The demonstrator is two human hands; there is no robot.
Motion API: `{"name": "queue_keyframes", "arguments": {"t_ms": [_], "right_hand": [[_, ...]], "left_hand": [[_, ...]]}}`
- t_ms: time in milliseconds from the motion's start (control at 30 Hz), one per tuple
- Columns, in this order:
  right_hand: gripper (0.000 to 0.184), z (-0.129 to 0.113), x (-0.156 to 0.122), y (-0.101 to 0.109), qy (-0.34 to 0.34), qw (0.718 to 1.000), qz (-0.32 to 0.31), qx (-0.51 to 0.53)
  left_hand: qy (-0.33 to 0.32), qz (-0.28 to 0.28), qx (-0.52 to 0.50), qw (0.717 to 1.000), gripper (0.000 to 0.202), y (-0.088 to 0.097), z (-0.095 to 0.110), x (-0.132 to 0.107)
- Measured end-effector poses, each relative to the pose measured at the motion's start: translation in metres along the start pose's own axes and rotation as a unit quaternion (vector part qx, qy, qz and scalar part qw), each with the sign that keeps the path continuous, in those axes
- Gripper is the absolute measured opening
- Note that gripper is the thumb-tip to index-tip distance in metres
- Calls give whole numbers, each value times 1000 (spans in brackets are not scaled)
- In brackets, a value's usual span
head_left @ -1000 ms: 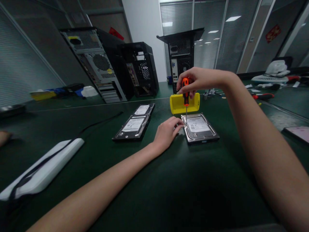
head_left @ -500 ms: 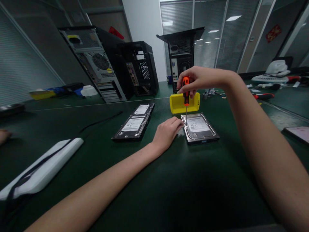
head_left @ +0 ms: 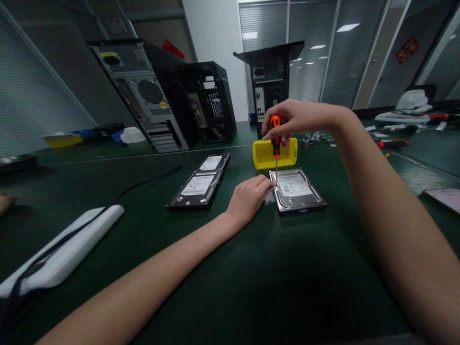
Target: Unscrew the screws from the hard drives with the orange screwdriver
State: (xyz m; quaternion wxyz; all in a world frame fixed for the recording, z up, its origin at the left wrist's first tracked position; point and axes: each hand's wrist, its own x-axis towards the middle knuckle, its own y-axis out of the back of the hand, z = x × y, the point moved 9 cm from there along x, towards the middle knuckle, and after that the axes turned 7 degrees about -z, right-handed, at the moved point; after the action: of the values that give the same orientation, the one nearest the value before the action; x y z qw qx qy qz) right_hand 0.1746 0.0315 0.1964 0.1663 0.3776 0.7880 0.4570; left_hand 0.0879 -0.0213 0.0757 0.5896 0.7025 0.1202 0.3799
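Observation:
A hard drive (head_left: 296, 191) with a white label lies flat on the green table. Upright over its left edge stands a screwdriver (head_left: 276, 136) with an orange and black handle, its tip at the drive's rim. My right hand (head_left: 287, 120) is closed around the handle from above. My left hand (head_left: 249, 196) rests on the table, its fingers together and the fingertips gripping the drive's left edge near the screwdriver tip. Whatever lies under those fingertips is hidden. Just behind the drive stands a yellow tray (head_left: 260, 155), partly covered by my right hand and the screwdriver.
Two more hard drives (head_left: 197, 184) lie end to end on the left. Computer cases (head_left: 158, 96) stand along the back, with another case (head_left: 269, 86) behind my right hand. A white bar-shaped object (head_left: 82, 230) with a black strap lies left. A person's hand (head_left: 5, 202) shows at the far left.
The screwdriver and my right hand have shifted very slightly left. My left hand and the hard drive stay in place.

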Motion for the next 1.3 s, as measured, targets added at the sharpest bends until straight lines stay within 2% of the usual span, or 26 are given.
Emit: {"name": "queue_keyframes", "arguments": {"t_ms": [300, 733, 1000, 1300], "right_hand": [[35, -3, 3, -1, -5, 1000, -21, -2], [34, -2, 0, 1, 2, 1000, -7, -2], [34, 0, 0, 3, 1, 1000, -2, 3], [31, -5, -1, 4, 16, 1000, -5, 0]], "left_hand": [[-4, -5, -23, 1000, 19, -2, -2, -1], [4, -16, -75, 997, 17, -2, -4, -2], [35, -4, -107, 994, 18, -1, -9, -3], [77, -12, -205, 976, 21, -8, -26, -4]]}}
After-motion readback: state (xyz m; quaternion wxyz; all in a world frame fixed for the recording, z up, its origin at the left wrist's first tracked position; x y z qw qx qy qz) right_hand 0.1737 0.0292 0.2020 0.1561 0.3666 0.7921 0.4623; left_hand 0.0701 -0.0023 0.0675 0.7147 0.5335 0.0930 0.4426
